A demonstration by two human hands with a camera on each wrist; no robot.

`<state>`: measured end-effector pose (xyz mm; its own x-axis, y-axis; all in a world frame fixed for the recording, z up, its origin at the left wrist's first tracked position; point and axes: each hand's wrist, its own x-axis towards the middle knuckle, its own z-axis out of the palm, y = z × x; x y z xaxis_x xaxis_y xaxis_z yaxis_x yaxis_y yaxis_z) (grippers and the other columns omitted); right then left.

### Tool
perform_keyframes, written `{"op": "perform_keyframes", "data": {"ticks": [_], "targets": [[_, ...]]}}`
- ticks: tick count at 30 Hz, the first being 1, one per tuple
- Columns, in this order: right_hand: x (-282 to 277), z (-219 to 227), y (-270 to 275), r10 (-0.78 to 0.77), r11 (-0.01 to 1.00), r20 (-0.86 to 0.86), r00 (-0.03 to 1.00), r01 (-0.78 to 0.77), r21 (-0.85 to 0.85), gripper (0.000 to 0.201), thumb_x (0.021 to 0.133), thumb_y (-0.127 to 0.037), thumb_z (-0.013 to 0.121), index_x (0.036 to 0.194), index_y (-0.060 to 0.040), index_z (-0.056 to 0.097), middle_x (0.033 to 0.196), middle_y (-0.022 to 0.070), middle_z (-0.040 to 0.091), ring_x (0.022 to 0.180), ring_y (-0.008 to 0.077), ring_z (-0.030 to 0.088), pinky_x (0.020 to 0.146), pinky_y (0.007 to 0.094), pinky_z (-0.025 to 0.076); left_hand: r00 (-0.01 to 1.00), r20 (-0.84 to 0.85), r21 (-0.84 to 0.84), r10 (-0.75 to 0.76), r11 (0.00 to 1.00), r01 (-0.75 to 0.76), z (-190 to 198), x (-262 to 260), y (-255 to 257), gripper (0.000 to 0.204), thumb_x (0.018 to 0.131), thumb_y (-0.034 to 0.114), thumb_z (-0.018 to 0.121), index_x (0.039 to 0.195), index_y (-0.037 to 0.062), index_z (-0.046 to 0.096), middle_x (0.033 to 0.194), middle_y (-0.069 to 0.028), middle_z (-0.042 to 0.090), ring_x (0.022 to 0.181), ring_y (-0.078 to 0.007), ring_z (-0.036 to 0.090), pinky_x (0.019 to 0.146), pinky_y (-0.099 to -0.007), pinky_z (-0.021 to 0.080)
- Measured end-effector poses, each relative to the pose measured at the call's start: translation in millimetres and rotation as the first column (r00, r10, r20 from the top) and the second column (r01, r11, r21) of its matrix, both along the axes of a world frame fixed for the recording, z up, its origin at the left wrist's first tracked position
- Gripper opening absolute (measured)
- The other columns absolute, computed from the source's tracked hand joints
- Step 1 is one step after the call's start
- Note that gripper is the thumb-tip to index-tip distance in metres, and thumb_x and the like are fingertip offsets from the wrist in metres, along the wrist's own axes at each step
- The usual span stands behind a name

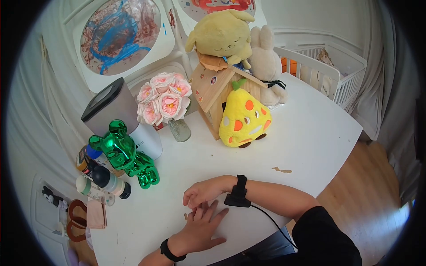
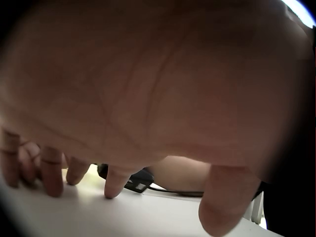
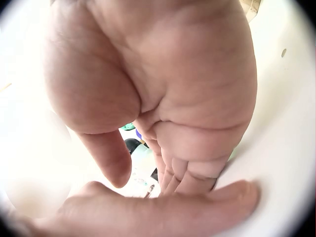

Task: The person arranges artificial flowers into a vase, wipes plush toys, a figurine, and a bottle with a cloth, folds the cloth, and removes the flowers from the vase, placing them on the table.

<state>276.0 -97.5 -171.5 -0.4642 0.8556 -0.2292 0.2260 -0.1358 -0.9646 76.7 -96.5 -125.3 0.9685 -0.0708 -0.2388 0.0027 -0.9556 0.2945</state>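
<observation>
Near the front edge of the white table (image 1: 306, 146), my left hand (image 1: 197, 230) lies palm down with its fingers spread. The left wrist view shows its palm (image 2: 148, 89) close over the tabletop, fingertips pointing down to it. My right hand (image 1: 208, 190) rests just beyond, turned on its side, fingers loosely curled and with nothing in them. The fingertips of both hands overlap in the head view. From the right wrist, the right palm (image 3: 197, 84) shows, with a finger of the left hand (image 3: 148, 212) crossing in front. A black strap (image 1: 239, 188) circles the right wrist.
A shiny green bear figure (image 1: 120, 150) and several bottles (image 1: 106, 177) stand at the left. Behind are pink flowers (image 1: 166, 97) in a glass vase (image 1: 179, 130), a wooden house (image 1: 213, 88) and a yellow plush toy (image 1: 244, 117). A cable (image 1: 275, 224) trails from the right wrist.
</observation>
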Motion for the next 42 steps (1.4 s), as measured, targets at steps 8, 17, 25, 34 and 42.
{"op": "perform_keyframes", "data": {"ticks": [8, 17, 25, 34, 42], "targets": [[-0.3, 8.6, -5.1, -0.028, 0.994, -0.055, 0.998, 0.022, -0.105, 0.042, 0.099, -0.025, 0.059, 0.129, 0.0042, 0.053, 0.099, 0.0121, 0.07, 0.087, 0.0189, 0.068, 0.078, 0.0311, 0.055, 1.0, -0.011, 0.208, 0.019, 0.978, -0.017, 0.0, -3.4, -9.4, 0.096, 0.075, 0.052, 0.08, 0.155, 0.0214, 0.035, 0.157, -0.0219, 0.029, 0.132, -0.0471, 0.037, 0.089, -0.0726, 0.046], [50.3, 184.2, -44.0, -0.888, 0.188, 0.035, 0.459, 0.293, 0.937, 0.026, 0.085, -0.011, 0.071, 0.106, -0.001, 0.061, 0.103, 0.0151, 0.063, 0.101, 0.0323, 0.062, 0.09, 0.0398, 0.05, 0.996, 0.095, 0.219, -0.003, 0.975, -0.018, -13.0, -10.0, -8.1, 0.093, 0.074, 0.049, 0.082, 0.151, 0.0168, 0.041, 0.152, -0.0225, 0.037, 0.112, -0.0375, 0.051, 0.08, -0.0651, 0.051], [193.1, 291.0, -27.9, -0.887, 0.173, -0.054, -0.459, -0.437, 0.883, 0.075, 0.072, -0.028, 0.085, 0.135, -0.0077, 0.049, 0.131, 0.0191, 0.054, 0.127, 0.0408, 0.049, 0.108, 0.0488, 0.036, 0.984, 0.178, 0.153, 0.019, 0.987, -0.047, -15.1, -13.9, -8.7, 0.09, 0.072, 0.043, 0.085, 0.147, 0.0137, 0.044, 0.15, -0.0225, 0.042, 0.119, -0.0364, 0.052, 0.076, -0.0629, 0.051], [182.9, 292.8, -78.4, -0.986, 0.118, 0.059, -0.158, -0.395, 0.911, 0.063, 0.07, -0.021, 0.086, 0.12, -0.0047, 0.053, 0.106, 0.0144, 0.062, 0.106, 0.0348, 0.058, 0.091, 0.0442, 0.041, 0.988, 0.154, 0.178, -0.002, 0.984, -0.026, -21.4, -13.8, -7.6, 0.091, 0.074, 0.048, 0.082, 0.149, 0.0152, 0.043, 0.151, -0.0228, 0.039, 0.12, -0.0382, 0.05, 0.08, -0.0645, 0.05], [85.8, 317.8, -198.2, -0.979, -0.01, -0.003, -0.203, 0.03, 0.999, 0.05, 0.079, -0.02, 0.08, 0.114, 0.0005, 0.052, 0.094, 0.0205, 0.067, 0.085, 0.0351, 0.068, 0.074, 0.042, 0.053, 0.992, 0.125, 0.175, 0.009, 0.984, -0.03, -14.3, -14.7, -9.5, 0.089, 0.074, 0.047, 0.083, 0.147, 0.0135, 0.044, 0.152, -0.023, 0.039, 0.124, -0.0396, 0.049, 0.083, -0.0635, 0.049]]}}
